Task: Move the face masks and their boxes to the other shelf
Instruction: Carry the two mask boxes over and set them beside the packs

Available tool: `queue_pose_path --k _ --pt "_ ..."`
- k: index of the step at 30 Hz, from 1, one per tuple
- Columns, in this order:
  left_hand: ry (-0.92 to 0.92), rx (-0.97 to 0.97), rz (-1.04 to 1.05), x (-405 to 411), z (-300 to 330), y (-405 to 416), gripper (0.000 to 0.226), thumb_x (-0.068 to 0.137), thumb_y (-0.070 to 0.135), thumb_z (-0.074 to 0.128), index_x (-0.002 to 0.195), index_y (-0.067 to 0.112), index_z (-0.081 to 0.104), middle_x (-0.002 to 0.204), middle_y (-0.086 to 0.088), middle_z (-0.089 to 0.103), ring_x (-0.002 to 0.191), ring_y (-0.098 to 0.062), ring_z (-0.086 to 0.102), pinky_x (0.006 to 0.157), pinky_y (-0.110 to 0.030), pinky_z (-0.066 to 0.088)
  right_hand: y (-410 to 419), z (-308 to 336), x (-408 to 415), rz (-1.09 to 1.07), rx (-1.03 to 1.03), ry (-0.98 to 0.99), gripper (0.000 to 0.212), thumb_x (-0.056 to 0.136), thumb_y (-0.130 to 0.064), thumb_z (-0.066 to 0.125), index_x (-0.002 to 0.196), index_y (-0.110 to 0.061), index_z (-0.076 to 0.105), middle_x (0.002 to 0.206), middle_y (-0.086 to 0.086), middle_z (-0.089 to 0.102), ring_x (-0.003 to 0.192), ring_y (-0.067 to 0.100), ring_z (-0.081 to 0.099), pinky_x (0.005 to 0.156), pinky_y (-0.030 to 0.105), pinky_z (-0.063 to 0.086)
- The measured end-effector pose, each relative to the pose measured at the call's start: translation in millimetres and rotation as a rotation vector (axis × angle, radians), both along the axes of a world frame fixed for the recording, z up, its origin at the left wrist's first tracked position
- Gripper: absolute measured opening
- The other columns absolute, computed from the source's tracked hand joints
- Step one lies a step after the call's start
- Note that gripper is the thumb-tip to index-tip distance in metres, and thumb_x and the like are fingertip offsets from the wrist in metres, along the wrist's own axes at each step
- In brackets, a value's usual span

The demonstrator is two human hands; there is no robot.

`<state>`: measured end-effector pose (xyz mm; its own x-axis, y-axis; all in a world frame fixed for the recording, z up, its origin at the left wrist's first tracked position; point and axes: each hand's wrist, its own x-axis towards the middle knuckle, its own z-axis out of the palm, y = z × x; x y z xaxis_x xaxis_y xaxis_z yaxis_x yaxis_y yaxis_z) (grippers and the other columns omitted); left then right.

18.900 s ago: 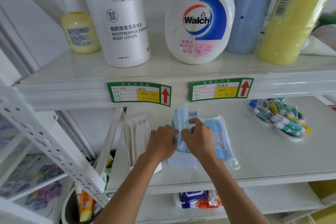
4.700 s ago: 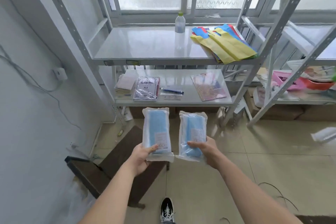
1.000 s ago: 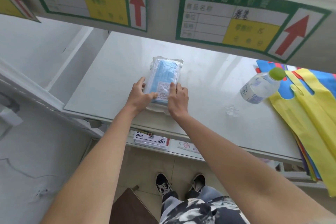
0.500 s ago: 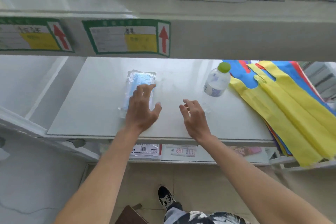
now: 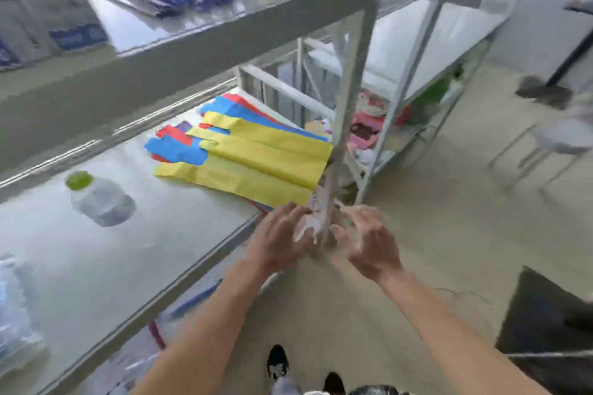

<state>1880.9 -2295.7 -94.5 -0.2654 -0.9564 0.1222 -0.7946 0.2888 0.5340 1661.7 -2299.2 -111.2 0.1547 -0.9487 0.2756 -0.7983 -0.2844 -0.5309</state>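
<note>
White metal shelf [image 5: 179,234], front edge: left hand [image 5: 278,240] and right hand [image 5: 369,242] empty, fingers spread, past its right corner. Bagged face masks [image 5: 14,324] blurred at left edge. Best returning for boxes.

Both hands hang empty in front of the shelf's [image 5: 179,234] corner post [image 5: 345,125], the left hand [image 5: 279,240] and right hand [image 5: 369,244] with fingers loosely spread. On the shelf lie yellow and blue bags [image 5: 256,157] and a green-capped bottle [image 5: 99,199]. A blurred packet [image 5: 12,324] at far left may be face masks.
</note>
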Motion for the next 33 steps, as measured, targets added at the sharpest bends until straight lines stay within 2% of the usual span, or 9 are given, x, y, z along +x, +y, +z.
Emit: queue_pose_path --k 3,7,10,14,19,24,29,33 --pt "-0.019 -0.057 -0.257 -94.2 1.4 -33.0 0.047 0.091 0.044 0.057 0.127 0.015 0.066 0.122 -0.005 0.064 0.114 -0.028 0.06 0.097 -0.038 0.048 22.6 4.5 -87.2 -0.265 0.036 0.12 0.046 0.09 -0.051 0.061 0.121 -0.018 0.067 0.117 0.003 0.067 0.11 0.027 0.059 0.094 0.041 0.049" --pt "-0.115 -0.063 -0.528 -218.0 -0.7 -45.5 0.061 0.092 0.057 0.054 0.144 0.025 0.054 0.141 0.001 0.055 0.132 -0.023 0.048 0.11 -0.039 0.039 77.4 11.3 -185.9 -0.585 0.159 0.226 0.065 0.092 -0.068 0.043 0.131 -0.019 0.062 0.127 0.001 0.062 0.116 0.027 0.055 0.096 0.043 0.044" --pt "-0.173 -0.045 -0.735 -303.9 -6.2 -31.8 0.066 0.094 0.061 0.053 0.151 0.029 0.045 0.149 0.003 0.049 0.139 -0.023 0.043 0.114 -0.04 0.031 134.1 17.7 -245.2 -0.794 0.28 0.251 0.079 0.09 -0.077 0.029 0.137 -0.02 0.057 0.134 0.002 0.056 0.123 0.027 0.049 0.102 0.045 0.04" --pt "-0.233 -0.06 -1.021 -409.8 -6.6 17.2 0.071 0.094 0.065 0.049 0.155 0.03 0.037 0.155 0.002 0.042 0.144 -0.023 0.037 0.12 -0.041 0.023 226.7 24.1 -302.8 -1.086 0.379 0.285 0.082 0.087 -0.08 0.025 0.137 -0.024 0.057 0.136 0.0 0.055 0.126 0.025 0.049 0.104 0.046 0.04" --pt "-0.279 -0.085 -1.329 -515.9 -7.4 114.4 0.074 0.094 0.069 0.046 0.157 0.032 0.034 0.156 0.002 0.04 0.149 -0.023 0.03 0.124 -0.043 0.018 358.6 35.8 -336.7 -1.449 0.498 0.245 0.082 0.086 -0.081 0.025 0.139 -0.026 0.055 0.138 0.002 0.054 0.127 0.026 0.048 0.106 0.047 0.04" --pt "-0.324 -0.161 -1.544 -591.2 -9.4 222.1 0.074 0.095 0.071 0.04 0.157 0.032 0.033 0.159 -0.001 0.037 0.15 -0.024 0.03 0.123 -0.047 0.017 482.6 42.8 -345.0 -1.752 0.65 0.217 0.082 0.086 -0.079 0.025 0.141 -0.025 0.052 0.139 0.003 0.053 0.129 0.027 0.048 0.107 0.046 0.038" --pt "-0.39 -0.177 -1.658 -649.0 -5.6 306.9 0.074 0.095 0.071 0.039 0.157 0.031 0.032 0.161 -0.002 0.036 0.152 -0.026 0.028 0.124 -0.051 0.017 577.7 45.4 -350.8 -1.932 0.76 0.168 0.085 0.087 -0.083 0.021 0.141 -0.025 0.051 0.144 0.004 0.05 0.131 0.029 0.046 0.109 0.048 0.036" --pt "-0.396 -0.159 -1.722 -680.5 0.4 371.0 0.073 0.095 0.07 0.042 0.157 0.032 0.032 0.161 -0.001 0.035 0.151 -0.026 0.029 0.124 -0.052 0.02 630.3 40.2 -351.0 -2.015 0.816 0.114 0.079 0.089 -0.079 0.029 0.141 -0.025 0.05 0.146 0.002 0.048 0.134 0.027 0.043 0.11 0.046 0.034"
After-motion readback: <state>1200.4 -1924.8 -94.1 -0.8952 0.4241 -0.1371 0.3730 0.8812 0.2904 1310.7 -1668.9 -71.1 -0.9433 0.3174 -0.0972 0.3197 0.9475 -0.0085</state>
